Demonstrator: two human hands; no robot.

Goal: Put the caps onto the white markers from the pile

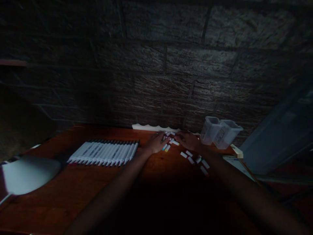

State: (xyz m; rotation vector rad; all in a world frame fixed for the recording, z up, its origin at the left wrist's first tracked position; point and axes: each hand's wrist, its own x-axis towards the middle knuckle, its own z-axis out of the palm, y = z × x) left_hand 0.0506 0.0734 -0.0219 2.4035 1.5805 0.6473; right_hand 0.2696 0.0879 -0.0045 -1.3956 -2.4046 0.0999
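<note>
Both hands rest at the far edge of a dim reddish wooden table (97, 195). My left hand (156, 142) lies palm down with fingers curled over several loose white markers (168, 143). My right hand (187, 140) meets it from the right, fingers bent onto the same small pile. More loose markers (195, 160) are scattered under my right wrist. A neat row of several white markers (105, 152) with dark caps lies side by side to the left of my left hand.
A clear plastic container (220, 132) stands tilted at the back right. A white wavy-edged tray piece (151, 127) lies against the dark brick wall. A white rounded object (26, 174) sits at the left edge. White paper (238, 164) lies at the right.
</note>
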